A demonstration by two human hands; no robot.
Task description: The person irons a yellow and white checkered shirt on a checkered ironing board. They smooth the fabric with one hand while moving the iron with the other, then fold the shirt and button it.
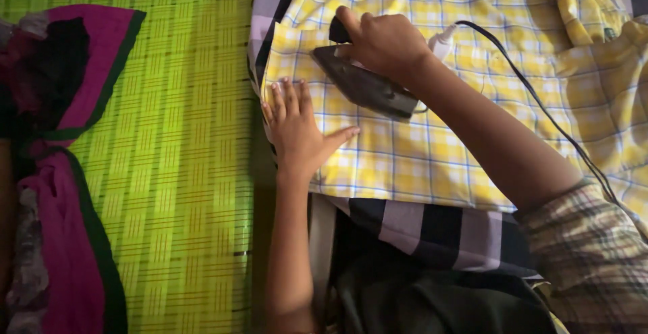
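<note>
Far left: magenta cloth with dark green border, bunched up, lying on a lime-green woven mat that covers the left half of the scene. Mat has thin dark stripe lines and runs from the far edge to the near edge.

Centre-left: left hand open, palm down, fingers together pointing far, thumb spread to the right. It presses flat on the left edge of a yellow checked shirt with blue and white lines. The forearm runs down to the near edge.

Centre: dark flat iron sits on the shirt, just right of and slightly beyond the left hand, not touching it. Right hand closed around the iron's black handle, knuckles up.

Right of that: black cord with a white plug end leaves the iron's rear and trails right and near across the shirt. The right forearm crosses over the shirt to a plaid sleeve at near right.

Under the shirt: black, grey and lilac checked cloth shows along the near edge and far left corner. Dark fabric below it, near centre.
</note>
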